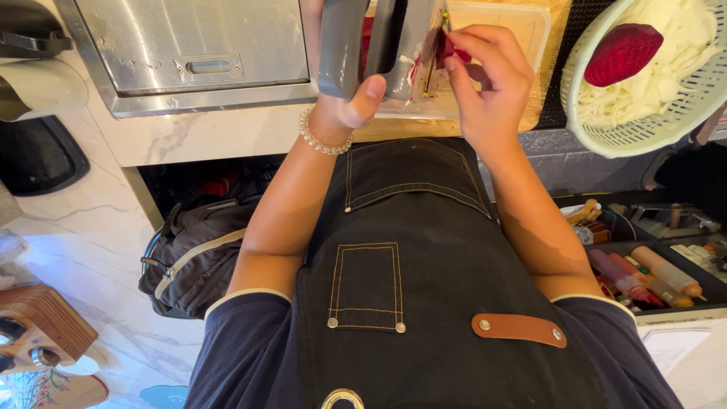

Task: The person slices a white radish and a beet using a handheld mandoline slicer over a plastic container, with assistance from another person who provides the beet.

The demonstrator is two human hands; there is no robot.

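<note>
Above the clear tub [522, 30], on the wooden board | my left hand [344, 98] clamped round the grey slicer [379, 45], held upright | my right hand [485, 76] beside it, fingertips [453, 57] pinched together on a red scrap at the blade edge | right of the tub, a strainer basket [644, 129] with a beet half [622, 53] on white shreds.

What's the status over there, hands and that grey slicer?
Left hand gripping grey slicer upright. Right hand pinching red beet piece at its blade. Clear tub behind; nothing blocking.
</note>
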